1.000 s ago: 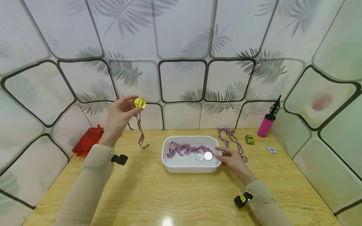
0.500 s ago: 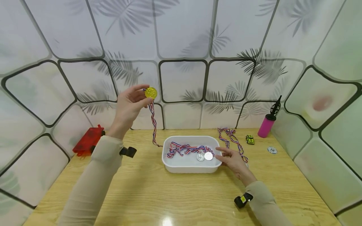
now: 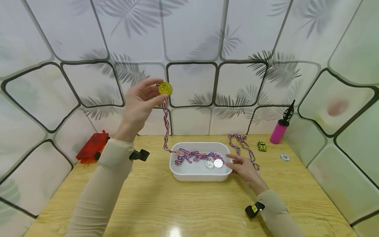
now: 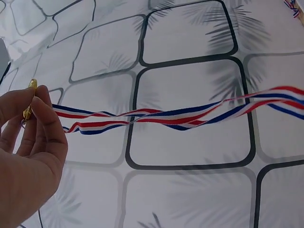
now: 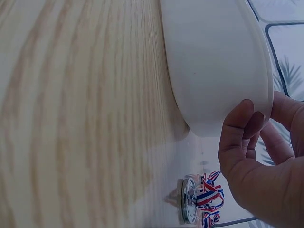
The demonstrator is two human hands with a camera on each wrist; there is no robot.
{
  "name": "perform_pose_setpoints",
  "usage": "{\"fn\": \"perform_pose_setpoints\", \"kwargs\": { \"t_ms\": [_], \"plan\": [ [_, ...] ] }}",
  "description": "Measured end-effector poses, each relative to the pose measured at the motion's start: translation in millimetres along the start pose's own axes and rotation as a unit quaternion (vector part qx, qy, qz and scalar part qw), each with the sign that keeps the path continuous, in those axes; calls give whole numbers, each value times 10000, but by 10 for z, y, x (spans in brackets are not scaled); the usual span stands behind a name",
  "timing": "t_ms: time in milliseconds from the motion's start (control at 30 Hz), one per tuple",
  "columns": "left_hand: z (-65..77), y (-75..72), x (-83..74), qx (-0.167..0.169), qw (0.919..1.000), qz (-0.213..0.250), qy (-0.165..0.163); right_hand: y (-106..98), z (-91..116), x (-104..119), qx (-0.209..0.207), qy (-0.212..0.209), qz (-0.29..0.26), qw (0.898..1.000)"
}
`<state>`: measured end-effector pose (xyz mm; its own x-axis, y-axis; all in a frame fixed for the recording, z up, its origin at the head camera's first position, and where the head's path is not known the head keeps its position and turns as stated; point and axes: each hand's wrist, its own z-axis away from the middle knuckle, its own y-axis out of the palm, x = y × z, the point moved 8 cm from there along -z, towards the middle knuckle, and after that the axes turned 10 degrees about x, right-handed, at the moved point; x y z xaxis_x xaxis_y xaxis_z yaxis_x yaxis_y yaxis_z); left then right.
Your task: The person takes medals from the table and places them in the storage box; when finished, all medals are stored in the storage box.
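My left hand [image 3: 137, 103] is raised left of the white plastic tub [image 3: 201, 177] and pinches a gold medal [image 3: 165, 89] by its edge. From the medal a red, white and blue ribbon [image 3: 166, 125] dangles, its lower end at the tub's back left rim. The left wrist view shows that ribbon [image 4: 185, 115] stretching away from the curled fingers. On the right, my right hand [image 3: 245, 169] grips the tub's end wall, fingers outside in the right wrist view. Inside the tub lie two silver medals [image 3: 210, 164] with striped ribbons [image 3: 195, 154].
Behind my right hand another striped ribbon [image 3: 250, 153] lies on the table, with a silver medal [image 5: 190, 202]. Farther right are a toy car [image 3: 262, 145], a poker chip [image 3: 285, 157] and a pink hand pump [image 3: 279, 132]. A red object [image 3: 93, 146] stands at the left.
My left hand has moved up and to the right with the gold medal, bringing the ribbon's end from beside the tub to its rim. The right hand and tub have stayed put.
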<state>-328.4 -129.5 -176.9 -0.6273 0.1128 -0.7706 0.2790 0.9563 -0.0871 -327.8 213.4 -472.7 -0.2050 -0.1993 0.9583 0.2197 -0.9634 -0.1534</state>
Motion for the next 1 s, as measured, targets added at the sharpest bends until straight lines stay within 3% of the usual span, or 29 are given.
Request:
{"fn": "perform_pose_setpoints", "kwargs": {
  "t_ms": [100, 267, 500, 1000],
  "plan": [
    [16, 112, 61, 385, 9989, 109, -227, -11, 3, 4, -13, -26, -26, 10000],
    [153, 240, 305, 1025, 9900, -165, -958, -11, 13, 9, 9, -64, -50, 10000],
    [306, 284, 701, 1251, 9694, -678, -2000, -3, 15, 9, 8, -56, -97, 9999],
    [361, 446, 1278, 1436, 9580, -1079, -2236, -8, 5, -2, -32, -32, -111, 9999]
  ]
}}
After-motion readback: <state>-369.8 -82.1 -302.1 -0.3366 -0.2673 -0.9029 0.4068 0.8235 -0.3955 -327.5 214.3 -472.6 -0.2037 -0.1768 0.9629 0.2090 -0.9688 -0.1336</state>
